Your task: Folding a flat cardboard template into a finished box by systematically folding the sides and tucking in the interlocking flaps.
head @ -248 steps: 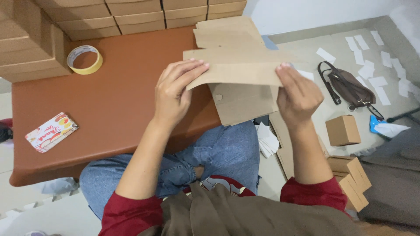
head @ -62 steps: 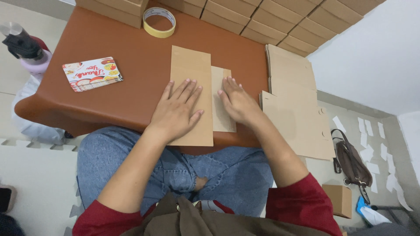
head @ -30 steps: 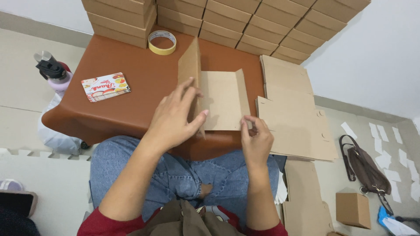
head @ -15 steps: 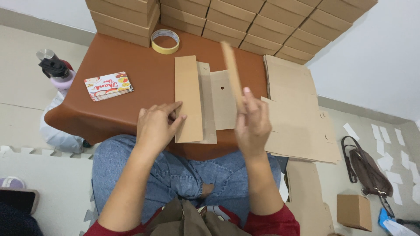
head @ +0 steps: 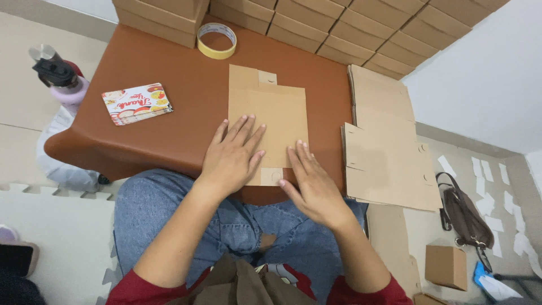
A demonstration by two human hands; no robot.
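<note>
A folded flat piece of brown cardboard (head: pixel 265 110) lies on the reddish-brown table (head: pixel 169 130) in front of me. My left hand (head: pixel 231 155) presses flat on its lower left part, fingers spread. My right hand (head: pixel 310 181) lies flat on its lower right corner, next to a small tab at the table's near edge. Neither hand grips anything.
A stack of flat cardboard blanks (head: pixel 384 152) lies at the table's right edge. A roll of yellow tape (head: pixel 216 39) and stacked brown boxes (head: pixel 316 22) sit at the back. A pile of colourful cards (head: pixel 137 103) lies left. A bottle (head: pixel 59 76), a bag (head: pixel 466 217) and a small box (head: pixel 446 265) are on the floor.
The side panels that stood raised half a second ago are now folded down flat. Both hands have moved onto the cardboard and press it against the table.
</note>
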